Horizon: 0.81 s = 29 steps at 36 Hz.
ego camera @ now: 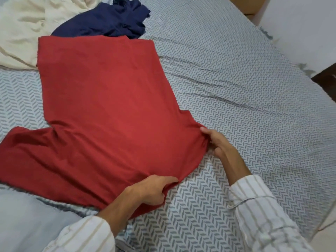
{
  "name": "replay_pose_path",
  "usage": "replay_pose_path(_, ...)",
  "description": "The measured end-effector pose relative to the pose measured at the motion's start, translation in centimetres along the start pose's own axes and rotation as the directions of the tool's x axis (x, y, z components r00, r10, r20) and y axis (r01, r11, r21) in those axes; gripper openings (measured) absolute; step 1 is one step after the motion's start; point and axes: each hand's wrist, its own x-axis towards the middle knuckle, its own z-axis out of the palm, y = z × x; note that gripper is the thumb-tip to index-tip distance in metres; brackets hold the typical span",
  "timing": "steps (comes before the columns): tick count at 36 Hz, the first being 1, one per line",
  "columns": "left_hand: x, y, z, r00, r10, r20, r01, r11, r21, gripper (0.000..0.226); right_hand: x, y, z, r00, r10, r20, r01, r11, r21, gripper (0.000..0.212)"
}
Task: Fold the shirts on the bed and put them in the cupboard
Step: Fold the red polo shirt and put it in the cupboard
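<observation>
The red shirt (101,110) lies spread flat across the middle of the bed (245,99). The left hand (154,190) pinches its near edge at lower centre; the right hand (216,140) pinches the edge at centre right. It looks light, limp and crease-prone, best held at corners or seams. A blue shirt (105,19) lies crumpled at upper left.

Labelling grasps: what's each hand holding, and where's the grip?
Both hold the red cotton shirt: left hand pinches its near edge, right hand its right-side corner.
</observation>
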Motion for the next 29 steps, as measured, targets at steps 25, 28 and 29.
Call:
replay_pose_path(25, 4.5, 0.9, -4.7, 0.942, -0.129, 0.310, 0.191, 0.966, -0.176, 0.052, 4.2, 0.0, -3.7, 0.985, -0.131, -0.113, 0.171, 0.814, 0.555, 0.017)
replay_pose_path(28, 6.7, 1.2, -6.5, 0.995, -0.097, 0.010, 0.097, 0.992, -0.082, 0.033, 5.4, 1.4, -4.2, 0.957, -0.236, -0.168, 0.288, 0.694, 0.661, 0.029)
replay_pose_path(29, 7.7, 1.3, -7.3, 0.991, -0.079, -0.112, 0.074, 0.996, -0.046, 0.030, 5.6, 1.7, -4.3, 0.950, -0.252, -0.184, 0.307, 0.649, 0.696, 0.031)
